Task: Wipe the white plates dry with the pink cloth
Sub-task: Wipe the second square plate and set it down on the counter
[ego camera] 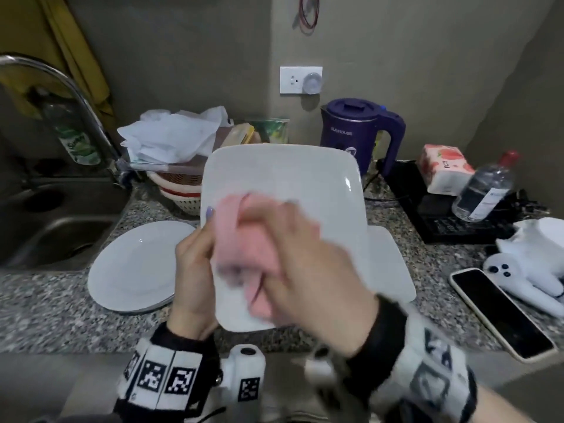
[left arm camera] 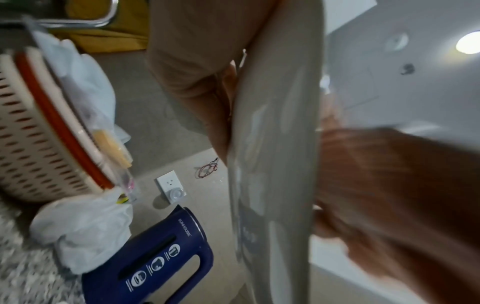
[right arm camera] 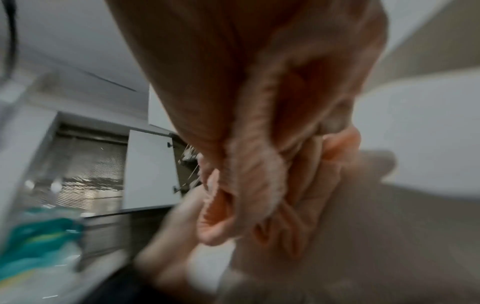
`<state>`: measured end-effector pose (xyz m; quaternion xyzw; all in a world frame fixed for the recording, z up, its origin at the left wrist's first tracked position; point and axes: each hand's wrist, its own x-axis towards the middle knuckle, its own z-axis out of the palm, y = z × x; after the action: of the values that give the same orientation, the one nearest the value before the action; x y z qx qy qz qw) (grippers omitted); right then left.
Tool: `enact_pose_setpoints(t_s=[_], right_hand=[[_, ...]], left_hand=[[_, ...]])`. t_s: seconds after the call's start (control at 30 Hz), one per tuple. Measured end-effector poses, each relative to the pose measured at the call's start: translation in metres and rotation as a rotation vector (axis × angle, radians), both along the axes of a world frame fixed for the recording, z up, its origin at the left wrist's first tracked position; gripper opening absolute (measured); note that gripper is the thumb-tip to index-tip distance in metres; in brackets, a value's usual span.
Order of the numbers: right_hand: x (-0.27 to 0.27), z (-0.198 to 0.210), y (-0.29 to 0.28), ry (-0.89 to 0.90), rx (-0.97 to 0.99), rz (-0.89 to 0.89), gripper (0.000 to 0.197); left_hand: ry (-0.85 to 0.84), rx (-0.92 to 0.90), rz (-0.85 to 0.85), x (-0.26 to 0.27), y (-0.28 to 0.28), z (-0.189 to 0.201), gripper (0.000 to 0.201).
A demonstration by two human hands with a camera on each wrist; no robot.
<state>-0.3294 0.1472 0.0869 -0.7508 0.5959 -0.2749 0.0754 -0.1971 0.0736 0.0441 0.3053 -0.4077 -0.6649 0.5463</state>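
Above the granite counter (ego camera: 45, 319), head view: square white plate (ego camera: 283, 184) tilted up on edge, gripped at its left rim by the left hand (ego camera: 195, 270), thumb on the near face. Right hand (ego camera: 305, 257) bunched round the pink cloth (ego camera: 244, 239), pressing it against the plate's lower face; heavy motion blur there. Two more white plates lying flat: a round plate (ego camera: 134, 264) to the left, a second square plate (ego camera: 387, 264) partly hidden behind the held one. Kettle (ego camera: 360, 132), phone (ego camera: 500, 312) and sink (ego camera: 55, 233) around.

To do the step well, by judgement: firm hold on the rim, cloth kept flat rather than wadded, strokes run out to the edges and corners, then a turn to the back face.

Left wrist view: plate (left arm camera: 272, 164) seen edge-on, fingers (left arm camera: 197, 82) curled behind its back, something the head view hides. Streaks on the back face, perhaps water, perhaps reflections; cannot tell. Cloth (left arm camera: 389, 185) only a reddish blur on the far side. Slotted basket (left arm camera: 39, 144) close at left, barely visible from the head.

Right wrist view: cloth (right arm camera: 259, 185) twisted into folds under curled fingers (right arm camera: 298, 92), showing how wadded the grip is; contact with the plate not readable here. Open cupboard door (right arm camera: 150, 168) behind, absent from the other views.
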Motion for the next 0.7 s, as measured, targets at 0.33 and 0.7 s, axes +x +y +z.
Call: enact_pose_setpoints(t_s=[0.33,0.7], right_hand=[[-0.044,0.019,-0.02,-0.067,-0.104,-0.146,0.052],[0.017,-0.037,0.029,-0.209,0.251,0.064,0.052]], left_hand=[[-0.022,-0.039,0.036,0.011,0.006,0.004,0.033],[0.13,0.31,-0.097,0.005,0.004,-0.006,0.084]])
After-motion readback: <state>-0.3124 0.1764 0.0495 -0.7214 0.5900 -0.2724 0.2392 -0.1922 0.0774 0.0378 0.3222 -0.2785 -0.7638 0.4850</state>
